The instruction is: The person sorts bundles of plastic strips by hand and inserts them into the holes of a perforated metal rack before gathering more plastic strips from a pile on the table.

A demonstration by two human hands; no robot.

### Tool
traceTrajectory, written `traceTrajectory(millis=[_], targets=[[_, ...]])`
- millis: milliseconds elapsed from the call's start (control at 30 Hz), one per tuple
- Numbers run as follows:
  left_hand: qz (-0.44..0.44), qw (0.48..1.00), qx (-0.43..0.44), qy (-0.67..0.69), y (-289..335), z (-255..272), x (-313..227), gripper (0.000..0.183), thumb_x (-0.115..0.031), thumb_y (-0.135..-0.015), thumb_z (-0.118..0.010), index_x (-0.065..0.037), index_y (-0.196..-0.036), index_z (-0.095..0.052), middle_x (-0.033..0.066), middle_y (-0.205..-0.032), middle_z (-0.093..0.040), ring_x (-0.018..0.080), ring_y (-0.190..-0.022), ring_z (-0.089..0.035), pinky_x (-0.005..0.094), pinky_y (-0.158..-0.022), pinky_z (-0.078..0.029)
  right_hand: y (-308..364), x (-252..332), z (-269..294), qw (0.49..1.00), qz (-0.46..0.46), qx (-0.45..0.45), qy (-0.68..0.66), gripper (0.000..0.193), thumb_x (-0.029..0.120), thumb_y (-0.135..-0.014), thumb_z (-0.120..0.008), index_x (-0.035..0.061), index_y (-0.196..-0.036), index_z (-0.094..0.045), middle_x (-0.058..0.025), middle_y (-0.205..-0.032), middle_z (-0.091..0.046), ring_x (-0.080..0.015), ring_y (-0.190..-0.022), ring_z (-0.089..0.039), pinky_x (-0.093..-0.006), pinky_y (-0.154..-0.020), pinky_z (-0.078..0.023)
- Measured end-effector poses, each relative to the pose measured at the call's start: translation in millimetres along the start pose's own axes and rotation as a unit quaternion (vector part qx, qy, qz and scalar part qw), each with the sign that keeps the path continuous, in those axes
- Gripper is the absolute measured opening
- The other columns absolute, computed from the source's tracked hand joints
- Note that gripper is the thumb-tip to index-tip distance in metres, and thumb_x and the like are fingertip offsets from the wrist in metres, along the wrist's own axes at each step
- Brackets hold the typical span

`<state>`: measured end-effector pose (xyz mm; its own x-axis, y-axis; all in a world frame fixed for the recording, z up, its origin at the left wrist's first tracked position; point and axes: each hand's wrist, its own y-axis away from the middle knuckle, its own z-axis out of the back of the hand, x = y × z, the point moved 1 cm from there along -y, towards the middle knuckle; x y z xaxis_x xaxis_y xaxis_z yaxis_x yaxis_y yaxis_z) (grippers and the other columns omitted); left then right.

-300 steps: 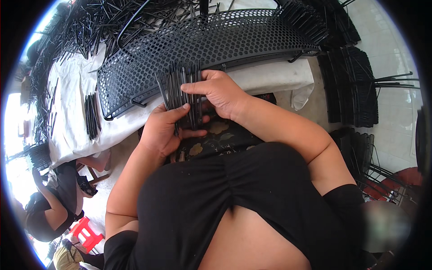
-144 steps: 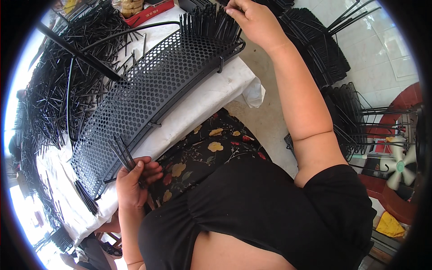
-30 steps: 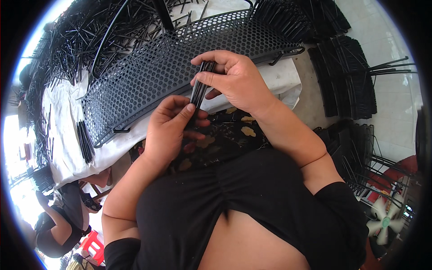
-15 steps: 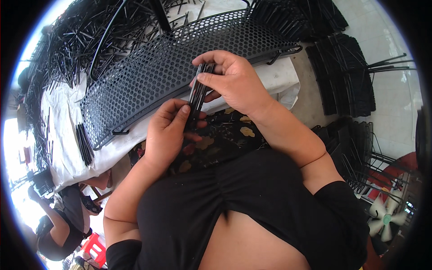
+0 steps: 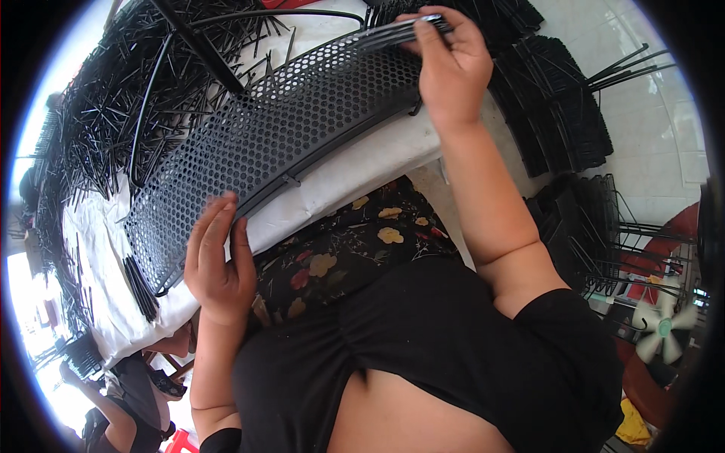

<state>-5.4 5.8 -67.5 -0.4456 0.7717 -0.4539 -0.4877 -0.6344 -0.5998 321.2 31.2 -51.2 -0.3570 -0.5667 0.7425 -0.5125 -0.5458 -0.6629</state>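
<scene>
Several thin black rods (image 5: 400, 30) are pinched by the right hand (image 5: 449, 64) over a curved perforated black panel (image 5: 279, 136); the panel's near edge is touched by the left hand (image 5: 219, 264), fingers loosely extended.

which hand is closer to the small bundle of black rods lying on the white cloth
Left. The left hand rests at the near edge of the perforated black panel, just right of the bundle of rods. The right hand is at the panel's far end, holding thin black rods.

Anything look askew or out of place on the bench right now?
The black rods lie in a tangled heap, crossing every way, behind the perforated panel. The panel itself looks whole, steadied by the left hand; the right hand grips rods at its far end.
</scene>
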Motion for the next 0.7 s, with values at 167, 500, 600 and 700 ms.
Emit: traceTrajectory(millis=[167, 500, 600, 700], targets=[[0.045, 0.980, 0.110, -0.160, 0.8, -4.7, 6.8, 0.032, 0.001, -0.086, -0.060, 0.003, -0.118, -0.060, 0.0171, -0.127, -0.059, 0.0323, -0.127, -0.050, 0.0460, -0.108, -0.036, -10.4, -14.7, 9.7, 0.989, 0.070, -0.006, 0.133, 0.013, 0.001, -0.094, -0.056, -0.0025, -0.107, -0.059, -0.0132, -0.096, -0.070, -0.0140, -0.084, -0.068, -0.0253, -0.077, -0.057], [0.075, 0.977, 0.128, -0.153, 0.9, -5.3, 10.8, 0.032, 0.003, -0.085, -0.058, 0.002, -0.116, -0.062, 0.0152, -0.129, -0.058, 0.0311, -0.129, -0.049, 0.0452, -0.110, -0.035, -11.3, -22.7, 8.3, 0.979, 0.026, 0.004, 0.203, 0.015, 0.003, -0.091, -0.061, -0.0003, -0.106, -0.063, -0.0078, -0.094, -0.072, -0.0094, -0.079, -0.067, -0.0236, -0.075, -0.056], [0.075, 0.978, 0.125, -0.149, -0.7, -5.2, 11.1, 0.031, 0.003, -0.085, -0.058, 0.002, -0.115, -0.063, 0.0151, -0.129, -0.059, 0.0313, -0.128, -0.050, 0.0451, -0.110, -0.035, -15.3, -19.7, 6.8, 0.969, 0.046, 0.021, 0.242, 0.018, 0.004, -0.091, -0.062, -0.0003, -0.108, -0.063, -0.0081, -0.094, -0.072, -0.0104, -0.079, -0.067, -0.0249, -0.073, -0.056], [0.072, 0.979, 0.120, -0.148, -1.4, -6.6, 12.4, 0.030, 0.002, -0.085, -0.058, 0.002, -0.114, -0.064, 0.0148, -0.127, -0.060, 0.0315, -0.127, -0.051, 0.0449, -0.109, -0.036, -23.9, -18.0, -1.4, 0.949, 0.057, 0.109, 0.290, 0.017, 0.005, -0.090, -0.064, -0.0009, -0.107, -0.065, -0.0097, -0.094, -0.072, -0.0123, -0.080, -0.068, -0.0257, -0.072, -0.055]])
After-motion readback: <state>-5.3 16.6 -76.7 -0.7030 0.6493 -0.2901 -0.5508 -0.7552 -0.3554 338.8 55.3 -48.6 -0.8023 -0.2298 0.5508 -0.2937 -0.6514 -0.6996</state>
